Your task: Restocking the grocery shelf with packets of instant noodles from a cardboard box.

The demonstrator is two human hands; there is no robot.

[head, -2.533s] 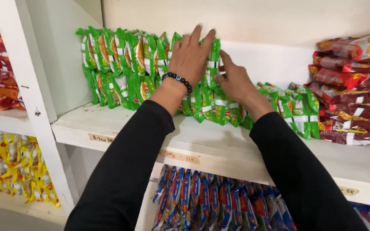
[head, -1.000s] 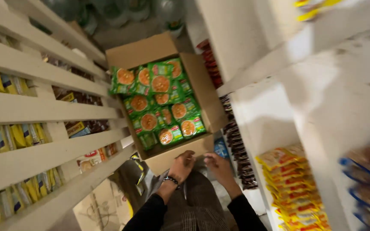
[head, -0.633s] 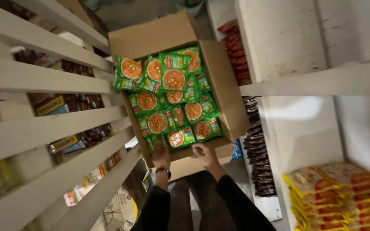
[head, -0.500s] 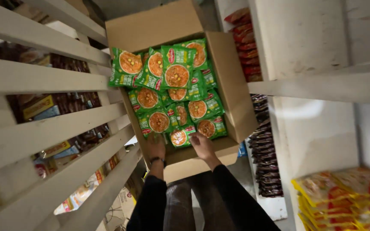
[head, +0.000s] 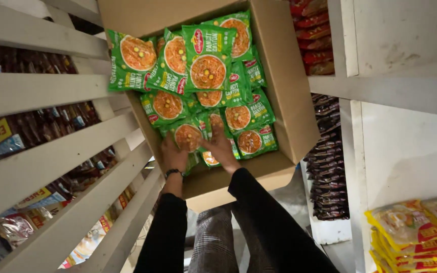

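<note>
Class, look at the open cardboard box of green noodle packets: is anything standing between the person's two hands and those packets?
Nothing visible does. The left hand and right hand are already inside the cardboard box, resting on the green noodle packets at its near end. The box top is open.

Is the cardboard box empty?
No, the cardboard box is full of green noodle packets, and the left hand and right hand are both reaching in among them.
</note>
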